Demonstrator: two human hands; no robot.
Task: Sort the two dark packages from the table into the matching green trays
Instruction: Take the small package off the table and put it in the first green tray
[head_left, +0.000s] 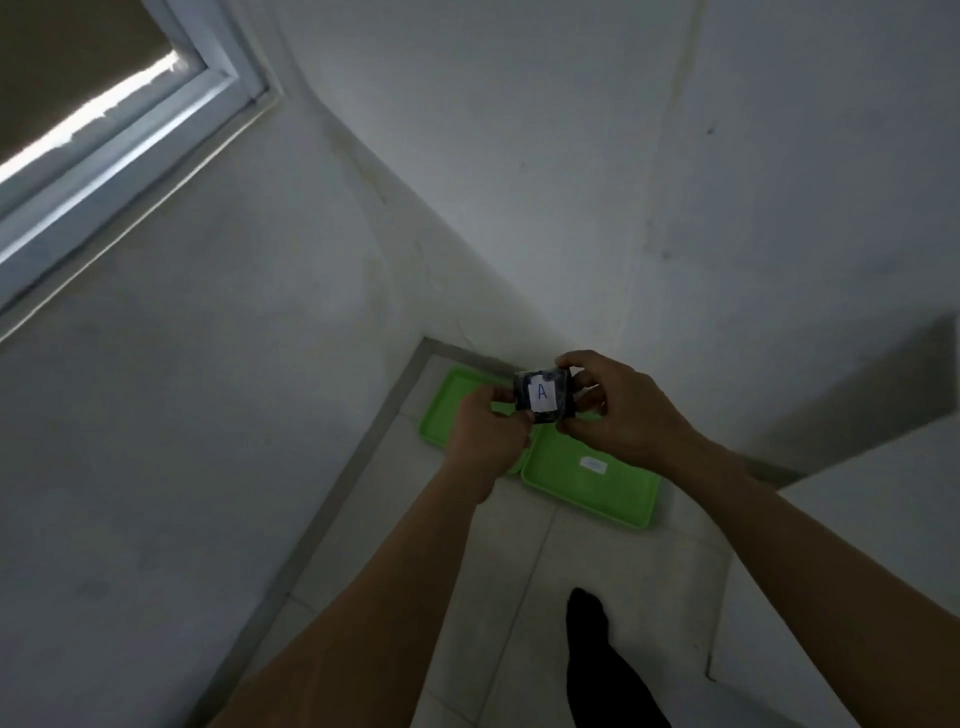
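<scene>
A small dark package (543, 395) with a white label marked "A" is held up between both hands, label facing me. My left hand (485, 431) grips its left and lower edge; my right hand (613, 402) grips its right side and top. Below, on the tiled floor in the room's corner, lie two green trays side by side. The far left tray (447, 405) is partly hidden by my hands. The near right tray (592, 488) carries a small white label whose writing is too blurred to read. A second package is not in view.
Grey walls meet in a corner just behind the trays, with a window (104, 135) high on the left. A pale ledge or table edge (857, 545) juts in at the right. My dark-clothed leg (597, 660) stands on the pale floor tiles.
</scene>
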